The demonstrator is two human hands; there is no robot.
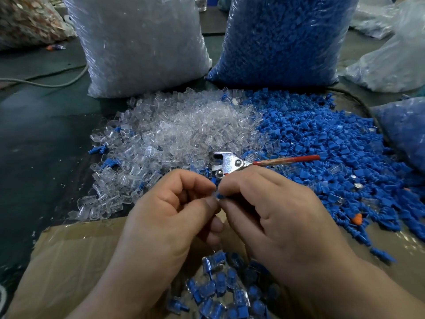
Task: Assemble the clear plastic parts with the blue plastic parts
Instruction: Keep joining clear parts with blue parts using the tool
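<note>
Both hands meet over the near edge of the desk (46, 139), fingers curled. The left hand (170, 210) and the right hand (278, 217) pinch a small blue part (221, 196) between their thumb and forefinger tips. Whether a clear part is also held there cannot be told, as the fingers hide it.

Just beyond the hands lie pliers (230, 163) with a red handle, on the seam where the clear pile (184, 132) meets the blue pile (333, 143). The clear pile spreads to the left, the blue to the right, with a few strays mixed across. Behind them stand two full bags, upright: a clear bag (142, 42) on the left and a blue bag (282, 38) on the right.

Below the hands a cardboard box (69, 254) holds joined pieces (220, 288), blue inside clear. An orange piece (357, 218) lies at the blue pile's near edge.
</note>
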